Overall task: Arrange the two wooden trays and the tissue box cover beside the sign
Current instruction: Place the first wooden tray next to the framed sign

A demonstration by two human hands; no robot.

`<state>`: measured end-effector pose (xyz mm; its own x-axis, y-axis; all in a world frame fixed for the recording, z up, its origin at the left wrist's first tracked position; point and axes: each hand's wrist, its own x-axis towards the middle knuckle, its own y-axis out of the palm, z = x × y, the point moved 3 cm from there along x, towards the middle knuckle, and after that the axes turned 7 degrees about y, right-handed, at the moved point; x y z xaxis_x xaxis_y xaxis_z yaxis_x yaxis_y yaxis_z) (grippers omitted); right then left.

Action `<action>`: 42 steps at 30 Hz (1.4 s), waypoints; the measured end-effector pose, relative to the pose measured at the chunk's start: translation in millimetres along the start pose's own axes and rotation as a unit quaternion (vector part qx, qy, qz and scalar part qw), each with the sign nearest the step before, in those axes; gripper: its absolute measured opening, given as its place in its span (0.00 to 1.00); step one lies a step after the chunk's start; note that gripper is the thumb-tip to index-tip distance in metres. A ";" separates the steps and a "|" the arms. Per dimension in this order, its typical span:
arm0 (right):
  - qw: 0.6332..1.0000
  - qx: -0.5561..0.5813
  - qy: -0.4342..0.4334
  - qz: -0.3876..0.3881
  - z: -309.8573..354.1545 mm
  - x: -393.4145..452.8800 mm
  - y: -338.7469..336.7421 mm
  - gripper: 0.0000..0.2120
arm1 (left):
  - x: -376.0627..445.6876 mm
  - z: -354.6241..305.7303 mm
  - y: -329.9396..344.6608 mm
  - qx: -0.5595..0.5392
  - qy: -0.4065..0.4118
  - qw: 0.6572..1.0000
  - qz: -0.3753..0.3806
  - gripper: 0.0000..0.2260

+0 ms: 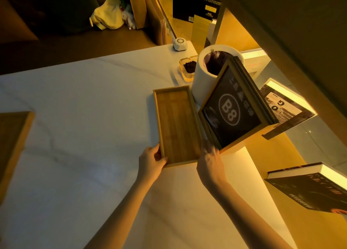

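On the white table [84, 102] we have a long wooden tray [177, 126] lying flat, its right side just beside the framed B8 sign [232, 109]. Our left hand [151, 161] grips the tray's near left corner, thumb on the rim, fingers curled along its left edge. Our right hand [210, 162] is at the near right corner by the sign's base; finger state there we cannot tell. Second wooden tray [13, 147] sits at far left edge, well apart. White cylinder bin [201, 79] stands behind the sign.
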<state>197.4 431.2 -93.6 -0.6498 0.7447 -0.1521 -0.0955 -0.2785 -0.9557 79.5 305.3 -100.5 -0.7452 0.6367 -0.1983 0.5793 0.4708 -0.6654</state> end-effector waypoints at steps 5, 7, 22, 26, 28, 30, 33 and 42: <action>0.997 -0.014 -0.077 -0.027 6.8 -28.7 0.4 0.25 | -12.5 2.4 2.9 0.075 0.042 0.995 -0.055 0.20; 0.995 -0.040 -0.095 -0.003 5.0 -40.8 14.9 0.25 | -14.7 6.0 6.0 0.122 0.051 0.990 -0.055 0.21; 0.991 -0.024 -0.109 0.067 -19.7 -35.5 27.8 0.34 | -8.9 -1.2 25.1 0.127 0.058 0.990 0.013 0.21; 0.994 -0.044 -0.092 0.043 -23.1 -34.2 30.5 0.29 | -9.2 -3.3 26.8 0.126 0.054 0.991 0.011 0.21; 0.994 -0.041 -0.094 0.043 -23.2 -33.8 29.8 0.29 | -9.2 -3.9 27.4 0.125 0.053 0.991 0.010 0.21; 0.993 -0.036 -0.105 0.035 -23.3 -33.7 29.1 0.30 | -9.5 -4.5 27.2 0.126 0.055 0.991 0.007 0.21; 0.994 -0.049 -0.090 0.041 -22.9 -34.2 27.5 0.29 | -9.8 -3.1 26.3 0.127 0.053 0.990 0.009 0.21; 0.992 -0.083 -0.086 0.036 -31.2 -40.7 32.8 0.29 | -16.7 -6.5 28.2 0.126 0.053 0.990 0.025 0.22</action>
<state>244.2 410.7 -126.6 -0.7713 0.6074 -0.1902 0.0726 -0.2130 -0.9744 110.4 311.9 -111.3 -0.6713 0.7219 -0.1681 0.5041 0.2783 -0.8176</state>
